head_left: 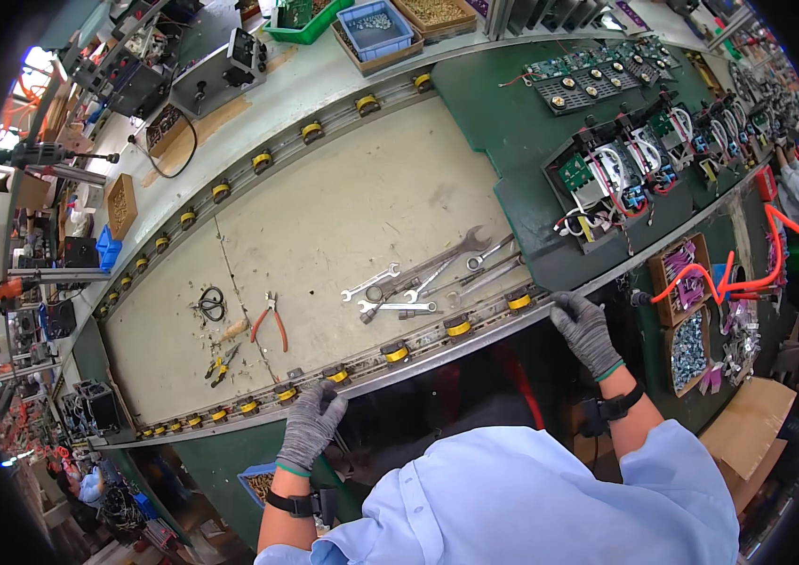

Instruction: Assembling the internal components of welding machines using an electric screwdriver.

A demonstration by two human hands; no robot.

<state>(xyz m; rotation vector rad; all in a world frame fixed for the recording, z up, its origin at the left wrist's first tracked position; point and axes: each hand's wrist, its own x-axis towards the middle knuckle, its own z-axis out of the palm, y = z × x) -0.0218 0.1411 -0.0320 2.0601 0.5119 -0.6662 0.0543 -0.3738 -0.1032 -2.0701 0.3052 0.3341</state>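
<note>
Both hands wear grey knit gloves. My left hand (pixel 313 424) rests at the near metal rail (pixel 362 384), its thumb apart from the fingers and nothing seen in it. Farther right, my right hand (pixel 586 331) lies on the same rail beside the corner of a dark green board (pixel 550 245), fingers apart and slightly bent. Between the rails, several wrenches (pixel 428 273) lie in a loose pile. Left of them are red-handled pliers (pixel 271 323), yellow-and-black pliers (pixel 222 364) and a black cable loop (pixel 211 303).
Yellow rollers (pixel 395 352) line both rails. The green board carries electronic assemblies (pixel 611 179) and a circuit-board panel (pixel 597 80). Parts boxes (pixel 687 350) and a coiled orange hose (pixel 748 285) are at the right. A blue bin (pixel 376 30) stands at the far side.
</note>
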